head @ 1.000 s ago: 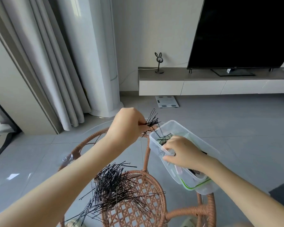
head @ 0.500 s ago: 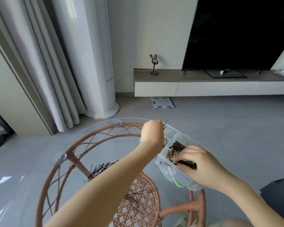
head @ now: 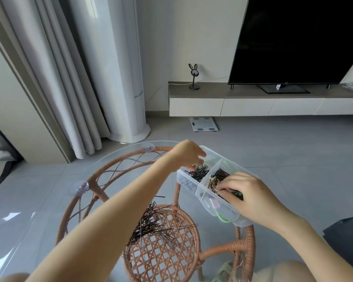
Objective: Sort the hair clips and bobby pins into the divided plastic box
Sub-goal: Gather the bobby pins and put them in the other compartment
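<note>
Black bobby pins [head: 151, 222] are lying heaped on the glass surface [head: 49, 200], light, springy, slippery (best pinched in small bunches). Left hand [head: 186, 154] is hovering, fingers loosely spread, over the divided plastic box [head: 189, 185]; right hand [head: 251, 197] is gripping its rim.

Left forearm bare, stretched forward and up from the lower left corner, wrist nearly straight. Left hand [head: 186, 154] held palm down at the far end of the reach, fingers loosely spread and pointing right and slightly down, nothing visibly pinched between them. Right forearm bare, entering from the lower right corner and angled toward the centre, wrist bent a little downward. Right hand [head: 248, 197] lower and nearer than the left, back of the hand up, fingers curled and bunched together with the fingertips [head: 222, 191] tucked downward and to the left; whatever sits under them hidden. Hands apart, not touching each other.
</note>
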Tool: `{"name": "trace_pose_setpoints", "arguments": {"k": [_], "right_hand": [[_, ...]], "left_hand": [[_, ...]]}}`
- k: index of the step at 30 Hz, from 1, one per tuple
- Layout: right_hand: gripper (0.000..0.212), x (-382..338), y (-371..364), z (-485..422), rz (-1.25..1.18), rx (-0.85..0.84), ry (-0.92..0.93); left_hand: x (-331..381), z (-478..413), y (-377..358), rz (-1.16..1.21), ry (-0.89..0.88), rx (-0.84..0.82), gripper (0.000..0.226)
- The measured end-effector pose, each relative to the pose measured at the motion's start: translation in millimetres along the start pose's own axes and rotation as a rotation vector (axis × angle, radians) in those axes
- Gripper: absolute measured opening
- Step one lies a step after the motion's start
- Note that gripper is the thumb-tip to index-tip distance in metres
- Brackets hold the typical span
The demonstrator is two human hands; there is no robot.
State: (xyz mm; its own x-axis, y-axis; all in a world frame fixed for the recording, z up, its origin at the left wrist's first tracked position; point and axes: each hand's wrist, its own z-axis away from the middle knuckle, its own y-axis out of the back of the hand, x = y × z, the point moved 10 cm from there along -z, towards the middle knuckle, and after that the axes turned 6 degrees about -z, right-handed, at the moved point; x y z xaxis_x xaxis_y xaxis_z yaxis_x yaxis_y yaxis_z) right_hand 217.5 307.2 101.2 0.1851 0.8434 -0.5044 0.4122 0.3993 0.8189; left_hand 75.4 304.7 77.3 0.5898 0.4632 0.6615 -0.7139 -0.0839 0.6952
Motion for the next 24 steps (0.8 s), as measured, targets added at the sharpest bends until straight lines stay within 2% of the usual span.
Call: {"name": "trace_pose_setpoints", "arguments": {"k": [2, 4, 5, 7, 9, 11, 13, 17, 20, 22, 24], "right_hand": [[0.017, -13.7, -0.8, 0.1, -0.037, 0.017, 0.009], [0.024, -25.1, -14.4, 3.0, -0.125, -0.033, -0.031], [0.032, -31.0, -27.8, 5.7, -0.151, -0.094, -0.057], [0.057, -38.5, -64.9, 14.4, -0.105, -0.266, -0.097], [0.084, -35.4, -100.4, 25.4, 0.051, -0.420, -0.150], [0.102, -27.3, -125.5, 31.2, 0.218, -0.491, -0.187], [0.108, -19.0, -138.4, 28.7, 0.266, -0.477, -0.224], [0.103, -24.9, -149.6, 14.3, 0.168, -0.396, -0.273], [0.095, -39.7, -164.0, 7.3, 0.149, -0.366, -0.265], [0.081, -49.4, -171.0, 1.6, 0.146, -0.333, -0.249], [0.062, -60.6, -178.3, -4.4, 0.133, -0.314, -0.233]], "left_hand": [[-7.7, 23.8, 28.4, 0.097, -0.036, 0.134, 0.030], [-29.2, 51.2, 45.1, -0.140, -0.067, 0.217, 0.030], [-43.8, 64.3, 45.2, -0.304, -0.068, 0.201, 0.036], [-89.4, 87.9, 32.5, -0.556, -0.009, 0.069, 0.061], [-139.3, 113.9, 15.5, -0.649, 0.109, -0.081, 0.089], [-175.8, 139.9, 2.9, -0.655, 0.198, -0.140, 0.116], [-197.9, 160.1, -5.1, -0.684, 0.242, -0.117, 0.131], [-213.0, 176.9, -13.9, -0.741, 0.334, 0.054, 0.128], [-203.7, 175.3, -24.2, -0.654, 0.368, 0.152, 0.122], [-192.9, 169.3, -30.8, -0.617, 0.352, 0.188, 0.111], [-183.0, 162.1, -31.6, -0.581, 0.327, 0.217, 0.090]]}}
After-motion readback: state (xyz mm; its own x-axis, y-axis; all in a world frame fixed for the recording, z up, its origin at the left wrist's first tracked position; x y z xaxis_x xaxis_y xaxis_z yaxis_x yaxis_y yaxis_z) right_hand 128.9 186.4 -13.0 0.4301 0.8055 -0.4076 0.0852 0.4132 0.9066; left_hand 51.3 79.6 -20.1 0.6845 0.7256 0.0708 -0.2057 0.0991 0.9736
